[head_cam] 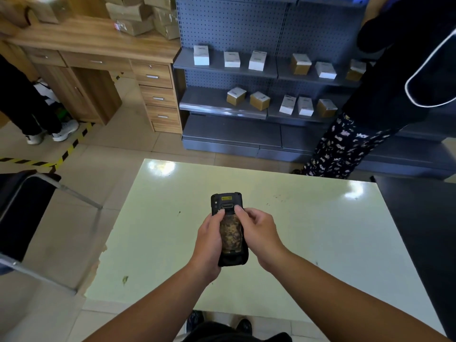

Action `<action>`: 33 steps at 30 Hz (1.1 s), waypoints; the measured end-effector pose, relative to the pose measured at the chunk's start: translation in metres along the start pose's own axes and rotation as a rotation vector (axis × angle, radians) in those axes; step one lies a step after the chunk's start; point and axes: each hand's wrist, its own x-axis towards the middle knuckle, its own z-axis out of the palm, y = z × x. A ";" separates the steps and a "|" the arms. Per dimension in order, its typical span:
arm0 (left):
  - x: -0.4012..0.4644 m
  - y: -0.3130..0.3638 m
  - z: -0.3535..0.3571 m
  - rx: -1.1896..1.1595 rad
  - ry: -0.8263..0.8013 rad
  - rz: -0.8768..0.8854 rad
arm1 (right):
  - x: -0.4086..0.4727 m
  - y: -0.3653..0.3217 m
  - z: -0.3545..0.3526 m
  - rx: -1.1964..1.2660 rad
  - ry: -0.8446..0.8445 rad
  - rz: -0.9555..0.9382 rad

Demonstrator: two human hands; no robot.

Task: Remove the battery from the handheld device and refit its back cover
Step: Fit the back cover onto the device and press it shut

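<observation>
Shelving [246, 70]: grey pegboard unit across the upper centre and right of the frame; small white and brown boxes on two shelves, labels too small to read.
Desk [98, 45]: wooden, upper left, with drawers; cardboard boxes on top, cut off by the top edge.
Table [308, 230]: pale, glossy top filling the lower centre; near edge hidden behind the forearms.
Bystanders: one in dark clothes at the right edge, cut off above; legs and shoes of another at the left edge.
Chair [22, 213]: dark seat with metal frame, lower left, partly out of frame.
Device [229, 228]: black handheld, back up, long axis running away from the camera, held above the table's centre between both hands; top end with a yellow label shows clear of the fingers.
Cover [230, 233]: worn, mottled brown panel on the device's back; whether it is seated or loose cannot be told.
Left hand [209, 240]: curled round the device's left side and lower end, thumb on the back near the panel's top.
Right hand [259, 230]: partly closed at the right side, thumb tip on the back just beside the left thumb; the other fingers are hidden behind the device.
</observation>
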 end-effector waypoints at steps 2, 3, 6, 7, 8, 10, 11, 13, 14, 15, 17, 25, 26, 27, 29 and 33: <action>0.000 0.002 0.000 0.007 0.022 -0.015 | 0.000 0.002 0.005 -0.027 0.027 -0.010; 0.000 0.003 0.000 0.010 0.036 -0.018 | 0.000 0.002 0.007 -0.047 0.038 -0.013; 0.000 0.006 0.002 0.008 0.078 -0.043 | -0.001 0.001 0.012 -0.116 0.078 -0.043; -0.001 0.007 0.003 0.011 0.087 -0.054 | -0.002 0.000 0.014 -0.140 0.095 -0.056; -0.002 0.008 0.004 0.020 0.093 -0.059 | -0.003 0.000 0.016 -0.164 0.114 -0.066; -0.003 0.009 0.005 0.043 0.110 -0.050 | -0.004 0.001 0.019 -0.206 0.152 -0.076; -0.004 0.010 0.006 0.056 0.120 -0.042 | -0.004 0.001 0.021 -0.218 0.168 -0.076; -0.005 0.012 0.008 0.080 0.135 -0.029 | -0.004 0.001 0.024 -0.226 0.195 -0.059; -0.006 0.012 0.008 0.089 0.138 -0.025 | -0.004 0.001 0.026 -0.229 0.208 -0.048; -0.006 0.013 0.008 0.094 0.139 -0.025 | -0.004 0.001 0.027 -0.235 0.220 -0.039; -0.006 0.014 0.008 0.098 0.136 -0.038 | -0.005 0.000 0.030 -0.246 0.244 -0.023; -0.001 0.007 0.005 0.098 0.112 -0.092 | -0.007 0.001 0.033 -0.092 0.231 0.097; 0.000 0.006 0.004 0.100 0.110 -0.094 | -0.008 0.003 0.034 -0.084 0.221 0.106; 0.001 0.005 0.002 0.103 0.111 -0.097 | -0.008 0.004 0.034 -0.078 0.208 0.110; 0.004 0.004 -0.001 0.113 0.113 -0.103 | -0.009 0.006 0.034 -0.056 0.191 0.116; 0.010 0.003 -0.005 0.134 0.096 -0.103 | -0.009 0.003 0.031 -0.034 0.151 0.112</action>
